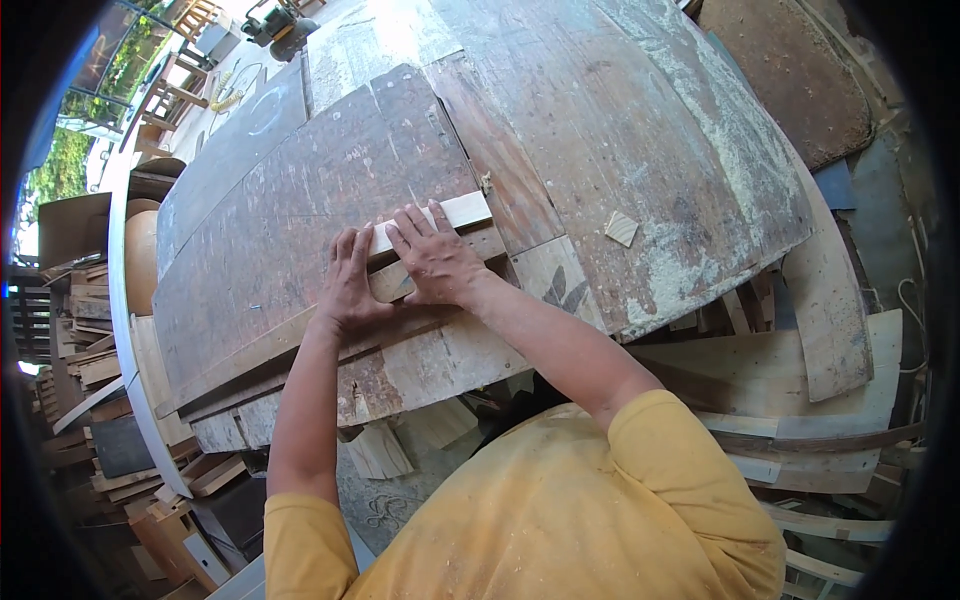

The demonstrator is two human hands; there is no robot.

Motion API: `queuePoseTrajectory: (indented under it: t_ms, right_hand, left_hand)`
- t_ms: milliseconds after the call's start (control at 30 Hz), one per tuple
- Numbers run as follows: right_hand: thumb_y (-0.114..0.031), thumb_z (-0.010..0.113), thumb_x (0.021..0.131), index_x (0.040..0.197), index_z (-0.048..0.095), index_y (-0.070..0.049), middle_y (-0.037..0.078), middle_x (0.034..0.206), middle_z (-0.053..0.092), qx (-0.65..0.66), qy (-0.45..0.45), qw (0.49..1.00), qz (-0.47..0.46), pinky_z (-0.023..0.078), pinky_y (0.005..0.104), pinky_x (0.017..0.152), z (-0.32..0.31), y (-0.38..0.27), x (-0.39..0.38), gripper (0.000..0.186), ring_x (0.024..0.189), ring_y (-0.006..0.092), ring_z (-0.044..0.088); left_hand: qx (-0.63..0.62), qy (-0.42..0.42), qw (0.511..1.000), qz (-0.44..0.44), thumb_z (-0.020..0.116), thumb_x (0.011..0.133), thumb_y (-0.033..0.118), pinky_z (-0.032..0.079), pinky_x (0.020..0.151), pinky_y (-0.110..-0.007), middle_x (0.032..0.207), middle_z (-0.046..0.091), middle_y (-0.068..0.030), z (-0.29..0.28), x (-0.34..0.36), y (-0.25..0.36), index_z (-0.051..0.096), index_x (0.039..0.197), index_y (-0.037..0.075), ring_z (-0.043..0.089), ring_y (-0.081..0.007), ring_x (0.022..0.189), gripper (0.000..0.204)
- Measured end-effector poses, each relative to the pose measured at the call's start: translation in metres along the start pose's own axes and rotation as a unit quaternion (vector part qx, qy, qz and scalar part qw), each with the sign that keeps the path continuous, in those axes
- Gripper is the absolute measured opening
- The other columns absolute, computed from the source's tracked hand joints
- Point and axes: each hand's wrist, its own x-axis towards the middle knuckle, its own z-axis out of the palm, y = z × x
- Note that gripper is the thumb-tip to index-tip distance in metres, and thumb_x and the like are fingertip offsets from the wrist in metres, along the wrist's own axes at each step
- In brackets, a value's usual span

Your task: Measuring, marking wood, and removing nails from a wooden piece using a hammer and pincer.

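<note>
A short pale wooden strip (465, 208) lies near the front of the weathered plywood worktop (630, 120). My left hand (348, 285) grips its left end, fingers bent over it and thumb pointing right. My right hand (432, 258) holds the same strip farther right, fingers over its top and thumb near my left one. Just below it runs a longer, darker board (250, 352) along the front edge, partly hidden under my hands. A small light wooden square (621, 228) rests on the worktop to the right.
Stacked timber offcuts (95, 330) fill the left side beside a long white rail (118, 260). A dark machine (280, 30) and wooden furniture stand behind at upper left. A stained brown board (780, 70) is at upper right, with plywood sheets (820, 350) below the worktop's right edge.
</note>
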Motion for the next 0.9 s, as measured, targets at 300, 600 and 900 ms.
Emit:
queuePoseTrajectory:
  t_ms: [300, 600, 900]
  right_hand:
    - [-0.046, 0.079, 0.057, 0.129, 0.041, 0.004, 0.022, 0.131, 0.04, 0.0, -0.009, 1.0, 0.005, 0.025, 0.0533, 0.108, 0.003, 0.014, 0.025, 0.096, 0.129, 0.0356, 0.035]
    - [-0.047, 0.079, 0.057, 0.129, 0.041, 0.003, 0.021, 0.132, 0.039, -0.001, -0.009, 1.0, 0.003, 0.025, 0.053, 0.107, 0.01, 0.021, 0.035, 0.096, 0.129, 0.0353, 0.034]
    - [-0.047, 0.078, 0.057, 0.129, 0.041, 0.004, 0.021, 0.131, 0.04, -0.005, -0.013, 1.0, 0.005, 0.025, 0.0526, 0.107, 0.012, 0.029, 0.045, 0.096, 0.128, 0.0348, 0.035]
  left_hand:
    - [0.003, -0.001, 1.0, 0.007, 0.08, 0.045, 0.039, 0.023, 0.109, -0.047, 0.133, 0.03, -0.0196, -0.002, 0.021, -0.018, 0.027, 0.138, 0.005, 0.024, -0.0392, 0.128, 0.112]
    - [0.01, -0.009, 1.0, 0.004, 0.079, 0.043, 0.036, 0.023, 0.109, -0.046, 0.133, 0.03, -0.0197, -0.001, 0.032, -0.027, 0.027, 0.138, 0.006, 0.025, -0.0395, 0.128, 0.112]
    - [0.001, 0.0, 1.0, 0.012, 0.079, 0.044, 0.037, 0.025, 0.108, -0.046, 0.132, 0.031, -0.0194, 0.0, 0.042, -0.036, 0.026, 0.139, 0.007, 0.026, -0.0393, 0.127, 0.112]
